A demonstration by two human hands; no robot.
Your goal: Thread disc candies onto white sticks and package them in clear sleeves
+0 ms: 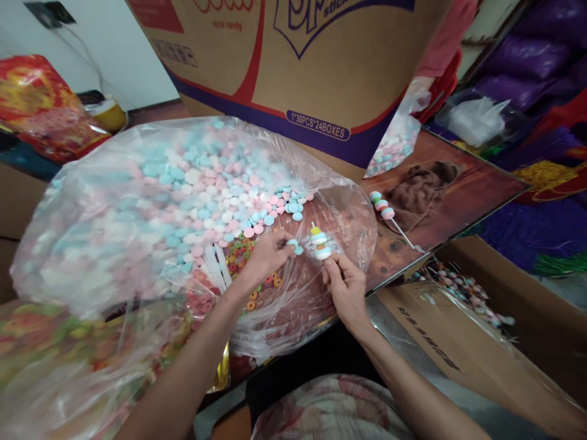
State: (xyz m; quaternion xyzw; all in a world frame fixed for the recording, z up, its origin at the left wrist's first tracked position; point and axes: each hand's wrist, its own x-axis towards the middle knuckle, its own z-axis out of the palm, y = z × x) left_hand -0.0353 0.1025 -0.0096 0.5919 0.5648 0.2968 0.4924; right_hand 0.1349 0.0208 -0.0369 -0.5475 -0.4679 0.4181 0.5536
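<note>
My left hand (271,252) pinches light blue round candies (295,246) between thumb and fingers, close to the other hand. My right hand (345,281) grips a candy stick (321,243) by its lower end. White, orange and blue pieces are stacked on it, with a yellow piece at the top. Beyond the left hand, a large clear plastic bag (348,201) lies open, full of pink, white and blue candies (206,189). Small ring candies (277,281) and white sticks (217,264) lie beside the left wrist.
A finished-looking candy stick (383,206) rests by a brown cloth (424,186) on the table (486,177). Behind stands a large cardboard box (284,79). An open carton (440,330) at the lower right holds candy sticks (472,293). A red packet (46,110) is at left.
</note>
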